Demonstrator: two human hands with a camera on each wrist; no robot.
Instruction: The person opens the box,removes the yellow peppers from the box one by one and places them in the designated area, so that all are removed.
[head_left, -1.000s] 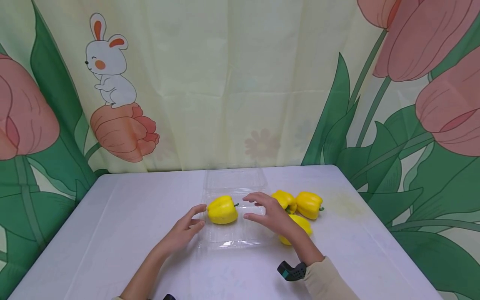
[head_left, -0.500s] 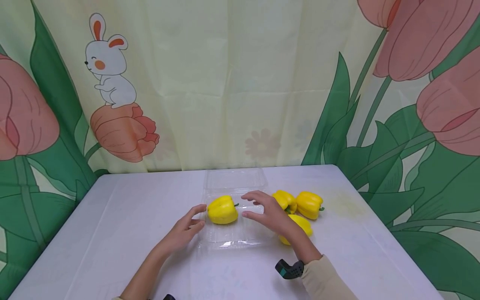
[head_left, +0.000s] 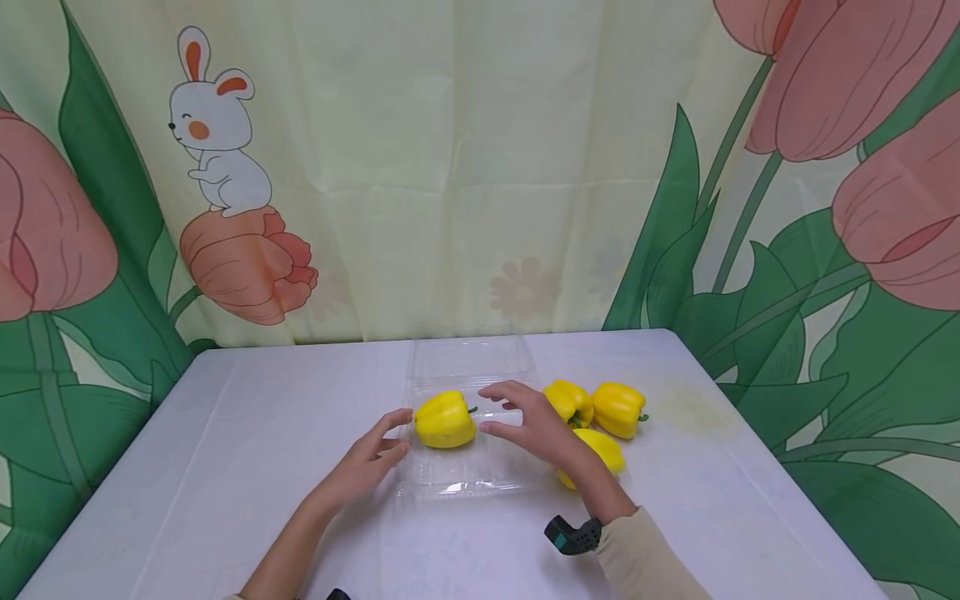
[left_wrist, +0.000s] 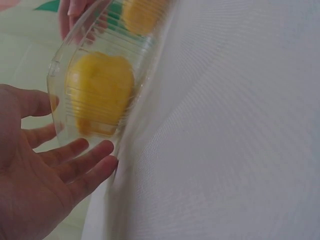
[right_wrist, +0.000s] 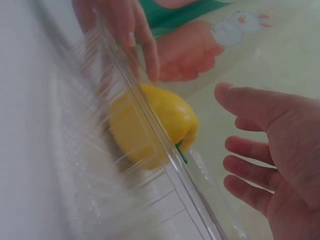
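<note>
A yellow bell pepper [head_left: 446, 420] lies on its side in the left part of a clear plastic clamshell box [head_left: 468, 486], its green stem pointing right. My left hand [head_left: 367, 457] is at the box's left wall. In the left wrist view its spread fingers [left_wrist: 82, 167] rest against or close beside the plastic, and none curl round the pepper. Over the box's right part hovers my right hand [head_left: 536, 423], fingers and thumb apart, with nothing between them. The right wrist view shows this hand [right_wrist: 285, 155] apart from the pepper [right_wrist: 172, 112] and the box wall [right_wrist: 172, 162].
Three more yellow bell peppers lie to the right of the box: one at the back [head_left: 570, 402], one farther right [head_left: 618, 409], and one [head_left: 603, 450] partly behind my right forearm. The box's lid [head_left: 471, 358] lies folded back toward a printed curtain [head_left: 390, 208].
My right hand has drifted slightly left over the box, toward the pepper inside. The left hand and the peppers have stayed in place.
</note>
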